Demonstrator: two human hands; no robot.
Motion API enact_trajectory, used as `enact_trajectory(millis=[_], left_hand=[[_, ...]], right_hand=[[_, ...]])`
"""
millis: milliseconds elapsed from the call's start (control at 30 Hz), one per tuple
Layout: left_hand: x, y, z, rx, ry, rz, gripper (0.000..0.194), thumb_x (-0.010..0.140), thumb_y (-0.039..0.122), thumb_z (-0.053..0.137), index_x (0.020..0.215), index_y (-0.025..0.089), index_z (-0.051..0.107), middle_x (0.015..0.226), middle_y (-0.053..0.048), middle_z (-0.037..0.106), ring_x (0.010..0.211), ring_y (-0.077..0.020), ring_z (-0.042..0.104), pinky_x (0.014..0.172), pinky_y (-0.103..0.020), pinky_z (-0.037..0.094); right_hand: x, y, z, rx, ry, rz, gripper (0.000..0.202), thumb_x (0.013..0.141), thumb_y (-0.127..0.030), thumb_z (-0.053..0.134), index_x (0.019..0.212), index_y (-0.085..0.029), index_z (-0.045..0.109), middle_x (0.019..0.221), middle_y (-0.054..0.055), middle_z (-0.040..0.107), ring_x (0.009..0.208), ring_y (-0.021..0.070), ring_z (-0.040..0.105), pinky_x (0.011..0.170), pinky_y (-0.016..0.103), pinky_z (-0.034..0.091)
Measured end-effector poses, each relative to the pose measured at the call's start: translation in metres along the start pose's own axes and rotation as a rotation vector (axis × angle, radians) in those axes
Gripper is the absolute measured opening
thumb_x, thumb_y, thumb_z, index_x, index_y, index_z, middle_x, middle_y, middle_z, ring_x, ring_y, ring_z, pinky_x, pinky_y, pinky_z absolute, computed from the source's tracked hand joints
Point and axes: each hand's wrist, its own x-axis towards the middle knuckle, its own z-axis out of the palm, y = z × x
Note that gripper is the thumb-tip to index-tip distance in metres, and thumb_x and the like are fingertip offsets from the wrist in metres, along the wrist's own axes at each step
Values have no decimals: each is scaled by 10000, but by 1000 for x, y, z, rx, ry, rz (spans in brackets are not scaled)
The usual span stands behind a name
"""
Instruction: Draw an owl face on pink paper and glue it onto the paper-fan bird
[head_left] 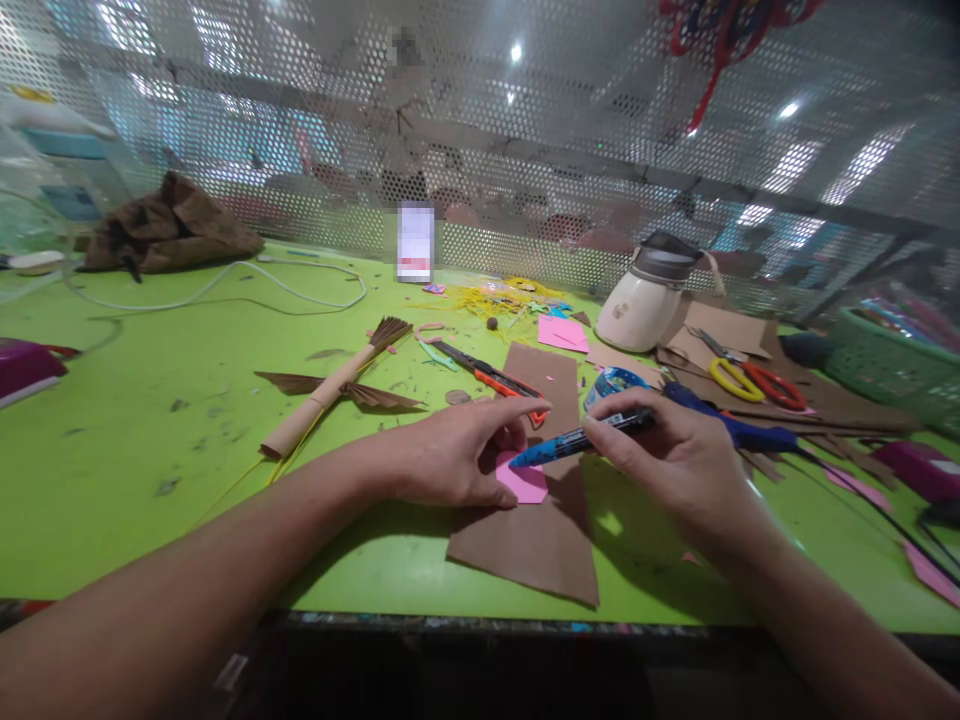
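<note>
A small pink paper piece [531, 488] with cut corners lies on a strip of brown paper [525, 555]. My left hand [450, 450] holds it down, thumb at its lower left edge, index finger stretched out above it, other fingers curled. Between the thumb and fingers of my right hand [675, 460] is a blue-and-black marker [559, 446], tilted, its blue end at the pink paper; whether it touches is hard to tell. An orange-and-black utility knife [491, 377] lies just beyond my left hand. A roll of blue tape [611, 385] sits near my right fingers.
Left stands a rolled brown paper figure [319, 410] with pleated wings. At right are a blue glue gun [739, 425], scissors [742, 380], a white jug [645, 300] and a green basket [892, 365]. Pink sheets [562, 333], yellow strands [487, 300] and a phone [415, 242] lie farther back.
</note>
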Motion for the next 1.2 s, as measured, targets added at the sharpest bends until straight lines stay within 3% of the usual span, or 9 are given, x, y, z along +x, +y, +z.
enact_trajectory(millis=[1200], left_hand=[[1,-1,1,22,5,32,777,766,237,708,1448,217,335,1041,-43,614,906,-204,556,800,-326,440]], right_hand=[[1,0,0,11,-17,-17,71,843,-276,670,845,-205,663,728,-37,662,624,77,593,591,176,459]])
